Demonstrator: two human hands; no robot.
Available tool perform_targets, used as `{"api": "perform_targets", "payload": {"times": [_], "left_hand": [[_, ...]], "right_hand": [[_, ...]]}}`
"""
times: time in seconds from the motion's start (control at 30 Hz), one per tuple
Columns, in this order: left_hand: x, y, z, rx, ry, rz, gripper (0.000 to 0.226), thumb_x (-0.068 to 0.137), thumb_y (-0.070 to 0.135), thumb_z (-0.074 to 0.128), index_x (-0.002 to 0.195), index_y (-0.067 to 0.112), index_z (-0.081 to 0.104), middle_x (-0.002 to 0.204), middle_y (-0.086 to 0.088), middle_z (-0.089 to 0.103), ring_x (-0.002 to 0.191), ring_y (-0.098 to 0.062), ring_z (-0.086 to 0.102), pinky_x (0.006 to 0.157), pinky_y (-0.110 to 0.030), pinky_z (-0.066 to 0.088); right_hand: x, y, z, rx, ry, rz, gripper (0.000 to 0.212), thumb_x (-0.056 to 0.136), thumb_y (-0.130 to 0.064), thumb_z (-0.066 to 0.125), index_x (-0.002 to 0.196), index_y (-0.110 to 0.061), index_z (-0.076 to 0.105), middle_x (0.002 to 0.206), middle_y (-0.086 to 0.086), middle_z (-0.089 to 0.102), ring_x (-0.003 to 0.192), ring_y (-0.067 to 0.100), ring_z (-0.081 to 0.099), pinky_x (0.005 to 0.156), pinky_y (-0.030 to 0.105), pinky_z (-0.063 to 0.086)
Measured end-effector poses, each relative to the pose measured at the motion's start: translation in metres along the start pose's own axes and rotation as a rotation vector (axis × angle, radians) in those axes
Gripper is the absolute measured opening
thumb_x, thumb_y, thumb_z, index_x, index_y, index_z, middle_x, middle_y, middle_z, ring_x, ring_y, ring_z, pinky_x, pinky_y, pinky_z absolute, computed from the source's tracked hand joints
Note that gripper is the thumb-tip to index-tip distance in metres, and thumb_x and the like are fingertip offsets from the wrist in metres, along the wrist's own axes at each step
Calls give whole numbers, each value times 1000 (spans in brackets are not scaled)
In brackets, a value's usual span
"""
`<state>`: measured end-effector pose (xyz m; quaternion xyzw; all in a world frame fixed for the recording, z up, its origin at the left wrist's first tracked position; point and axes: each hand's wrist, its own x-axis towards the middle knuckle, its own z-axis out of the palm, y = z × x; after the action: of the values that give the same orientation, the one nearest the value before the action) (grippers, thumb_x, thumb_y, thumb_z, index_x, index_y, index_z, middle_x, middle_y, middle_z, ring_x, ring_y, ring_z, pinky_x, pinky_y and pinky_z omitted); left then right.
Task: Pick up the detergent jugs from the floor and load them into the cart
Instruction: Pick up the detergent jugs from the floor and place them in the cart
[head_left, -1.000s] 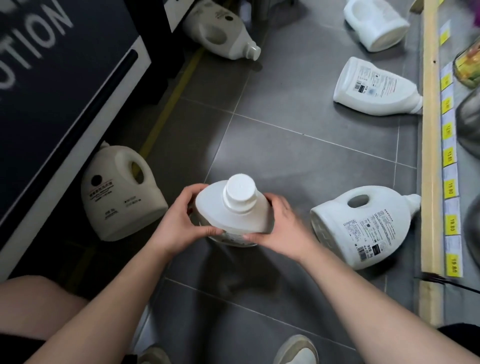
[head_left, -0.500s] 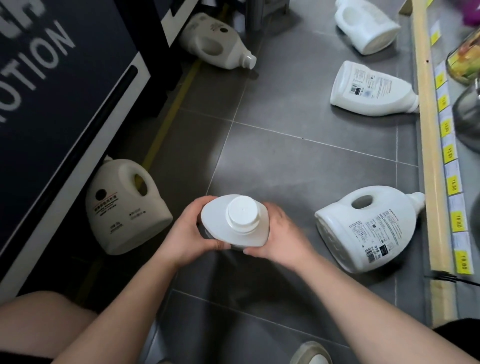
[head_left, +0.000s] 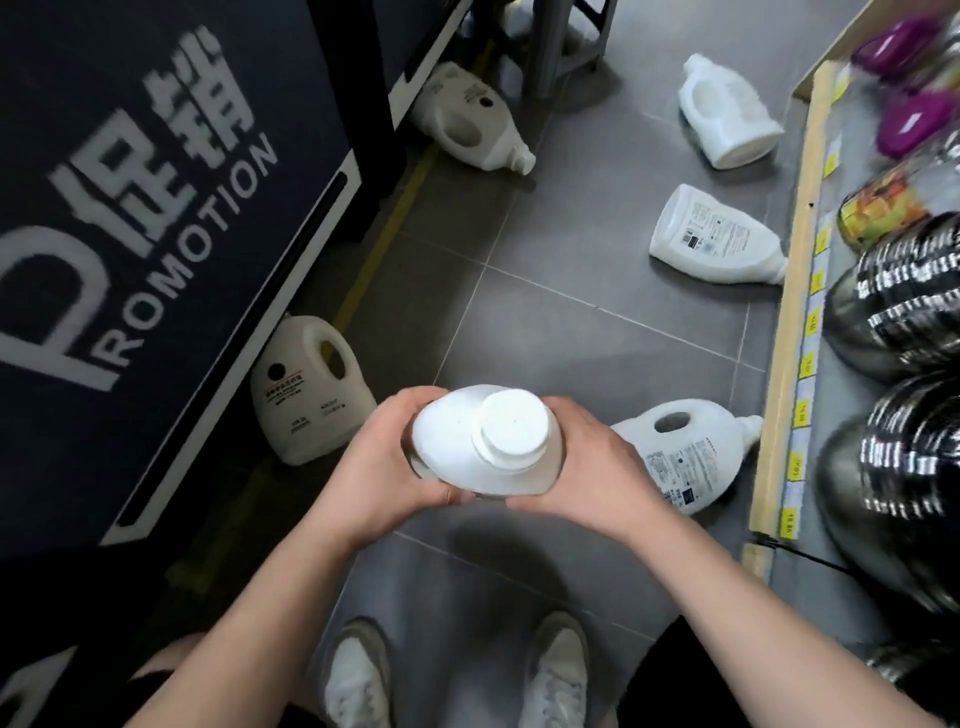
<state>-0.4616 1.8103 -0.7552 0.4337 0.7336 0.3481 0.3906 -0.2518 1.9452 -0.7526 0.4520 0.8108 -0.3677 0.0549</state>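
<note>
Both hands' grip (head_left: 387, 475) (head_left: 582, 470) clamps 1 upright jug (head_left: 467, 457), cap toward camera.

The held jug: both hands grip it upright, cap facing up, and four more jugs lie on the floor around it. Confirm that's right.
One detail is wrong: the count. The head view shows five jugs on the floor, not four. The rest holds: the left hand and right hand grip the held jug upright, cap facing up.
</note>
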Motion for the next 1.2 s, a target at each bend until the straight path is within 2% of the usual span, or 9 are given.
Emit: {"api": "perform_targets", "payload": {"times": [0.13, 0.27, 0.4, 0.53, 0.67, 0.77, 0.9, 1.03, 1.2], "left_hand": [[-44, 92, -60, -4, 54, 47, 89, 54, 41, 101, 131, 45, 56, 130, 25, 61, 127, -6, 57, 106, -39, 53], [-85, 207, -136, 31, 78, 107, 87, 55, 34, 104, 129, 44, 59, 128, 31, 58, 123, 5, 56, 100, -16, 48], [-133, 317, -202, 0, 94, 144, 87, 54, 38, 103, 130, 38, 61, 129, 23, 62, 124, 1, 59, 99, -19, 48], [-178, 397, -251, 30, 161, 218, 85, 52, 42, 101, 125, 46, 58, 128, 26, 62, 121, 6, 58, 94, -8, 46], [-216, 439, -282, 70, 226, 280, 92, 53, 43, 103, 132, 46, 57, 137, 21, 61, 131, -4, 56, 103, -24, 46], [-237, 454, -291, 20, 262, 334, 94, 51, 48, 98, 136, 38, 58, 139, 13, 63, 133, -14, 58, 107, -34, 48], [-257, 456, -300, -24, 297, 366, 95, 50, 41, 100, 136, 33, 60, 137, 12, 65, 132, -14, 60, 108, -30, 49], [-276, 455, -307, -77, 317, 359, 92, 50, 26, 101, 133, 29, 61, 130, 18, 66, 125, -2, 61, 98, -10, 47], [-297, 450, -320, -86, 379, 366, 97, 48, 23, 107, 133, 29, 61, 130, 15, 68, 122, -2, 63, 95, -9, 46]], "right_hand": [[-53, -76, -83, -16, -12, -35, 97, 51, -55, 95, 132, -46, 42, 130, -21, 61, 120, 17, 61, 98, 36, 50], [-111, -156, -173, 36, 18, -73, 98, 51, -52, 97, 135, -42, 46, 129, -21, 63, 122, 14, 59, 98, 35, 50], [-171, -231, -253, 90, 75, -139, 99, 49, -53, 97, 134, -43, 47, 129, -22, 61, 123, 11, 58, 100, 37, 50], [-223, -289, -319, 132, 144, -233, 97, 47, -52, 97, 130, -48, 46, 122, -26, 63, 116, 3, 58, 96, 32, 50], [-262, -325, -356, 167, 187, -351, 92, 49, -44, 101, 116, -69, 44, 113, -48, 55, 106, -23, 51, 83, 1, 38], [-283, -344, -368, 182, 201, -409, 98, 49, -41, 103, 107, -82, 36, 108, -58, 49, 103, -34, 45, 79, -6, 34], [-299, -359, -370, 205, 198, -460, 93, 47, -43, 102, 111, -76, 43, 114, -45, 59, 108, -23, 53, 83, 4, 41], [-310, -374, -371, 204, 189, -489, 92, 47, -41, 103, 121, -59, 51, 117, -30, 66, 112, -11, 59, 89, 17, 46], [-313, -399, -368, 191, 179, -582, 92, 46, -42, 104, 124, -53, 56, 123, -23, 67, 117, 1, 62, 99, 30, 50]]}}
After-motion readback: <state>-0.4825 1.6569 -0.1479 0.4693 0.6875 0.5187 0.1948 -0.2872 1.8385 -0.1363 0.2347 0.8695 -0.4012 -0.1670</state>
